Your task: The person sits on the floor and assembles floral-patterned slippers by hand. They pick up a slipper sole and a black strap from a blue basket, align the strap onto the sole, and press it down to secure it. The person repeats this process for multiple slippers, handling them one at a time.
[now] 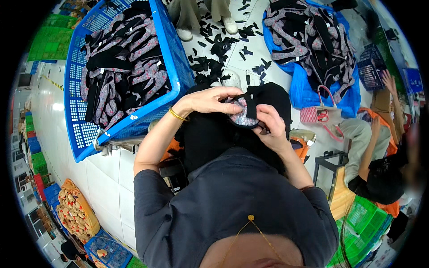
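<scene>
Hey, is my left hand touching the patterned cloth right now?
Touching. The head view shows your left hand with its thumb lying on the patterned cloth, no gap between them.

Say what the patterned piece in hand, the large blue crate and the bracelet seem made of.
Patterned piece: probably soft fabric, matte, its surface curved and printed-looking.
Large blue crate: likely moulded plastic, slightly glossy, with regular grid openings.
Bracelet: apparently polished metal, gold-coloured with a bright shine; solid or plated is unclear.
</scene>
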Demonstrator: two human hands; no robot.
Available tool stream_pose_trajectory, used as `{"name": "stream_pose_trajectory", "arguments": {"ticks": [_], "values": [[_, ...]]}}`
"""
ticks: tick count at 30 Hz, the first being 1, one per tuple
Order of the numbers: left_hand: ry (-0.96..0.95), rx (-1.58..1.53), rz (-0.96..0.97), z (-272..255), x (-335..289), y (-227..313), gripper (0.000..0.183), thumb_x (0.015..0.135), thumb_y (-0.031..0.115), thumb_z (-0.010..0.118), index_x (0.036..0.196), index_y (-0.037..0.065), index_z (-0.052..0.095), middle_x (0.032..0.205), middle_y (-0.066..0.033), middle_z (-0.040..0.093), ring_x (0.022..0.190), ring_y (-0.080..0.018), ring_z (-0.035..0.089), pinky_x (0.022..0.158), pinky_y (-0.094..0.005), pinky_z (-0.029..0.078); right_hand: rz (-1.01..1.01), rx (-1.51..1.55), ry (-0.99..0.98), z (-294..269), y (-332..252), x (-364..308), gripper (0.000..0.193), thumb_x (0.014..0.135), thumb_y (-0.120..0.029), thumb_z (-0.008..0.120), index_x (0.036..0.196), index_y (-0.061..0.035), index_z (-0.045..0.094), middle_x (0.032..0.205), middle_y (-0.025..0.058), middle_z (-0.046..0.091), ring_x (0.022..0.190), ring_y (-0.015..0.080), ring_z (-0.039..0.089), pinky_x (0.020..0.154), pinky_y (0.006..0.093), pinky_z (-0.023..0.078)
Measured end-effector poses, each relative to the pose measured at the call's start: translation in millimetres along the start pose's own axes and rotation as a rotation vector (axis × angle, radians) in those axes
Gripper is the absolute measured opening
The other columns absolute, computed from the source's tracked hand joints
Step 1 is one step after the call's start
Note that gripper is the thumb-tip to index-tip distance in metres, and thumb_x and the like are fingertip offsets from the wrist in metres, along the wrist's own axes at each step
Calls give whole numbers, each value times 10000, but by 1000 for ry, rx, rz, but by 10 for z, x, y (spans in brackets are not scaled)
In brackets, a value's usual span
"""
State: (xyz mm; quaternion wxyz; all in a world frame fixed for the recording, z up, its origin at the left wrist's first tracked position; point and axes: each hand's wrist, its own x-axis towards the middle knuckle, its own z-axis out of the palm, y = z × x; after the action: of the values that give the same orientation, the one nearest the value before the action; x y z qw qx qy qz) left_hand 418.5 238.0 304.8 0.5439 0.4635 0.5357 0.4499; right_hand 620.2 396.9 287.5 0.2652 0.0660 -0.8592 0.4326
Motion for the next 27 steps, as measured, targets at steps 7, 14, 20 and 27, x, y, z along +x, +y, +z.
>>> {"name": "stream_pose_trajectory", "arguments": {"ticks": [7,14,20,27], "values": [[96,-361,15,214,-95,-31,285,900,118,671,1153,26,578,1038,11,597,952,-60,537,854,-234,462,-57,-68,-63,58,-118,-55,414,573,67,703,968,-40,640,1015,89,589,660,163,645,549,274,509],[204,-278,-45,382,-233,-3,296,845,16,642,1130,26,562,1008,11,575,943,-56,524,857,-223,435,-174,-138,-139,103,-186,-92,379,575,-11,690,946,-76,653,985,59,602,591,166,609,513,281,489],[157,259,-29,291,-308,258,412,727,60,660,1137,95,660,1047,-23,663,918,-151,599,851,-304,462,-180,-129,-145,224,-253,-149,329,630,-36,682,955,-79,651,971,56,601,587,172,604,516,287,495],[317,953,155,287,-283,622,268,702,-18,635,929,108,702,937,-56,632,911,-271,608,782,-365,503,106,96,-99,157,-337,-81,381,672,-23,764,1029,-49,634,1035,73,604,698,193,649,563,284,521]]}}
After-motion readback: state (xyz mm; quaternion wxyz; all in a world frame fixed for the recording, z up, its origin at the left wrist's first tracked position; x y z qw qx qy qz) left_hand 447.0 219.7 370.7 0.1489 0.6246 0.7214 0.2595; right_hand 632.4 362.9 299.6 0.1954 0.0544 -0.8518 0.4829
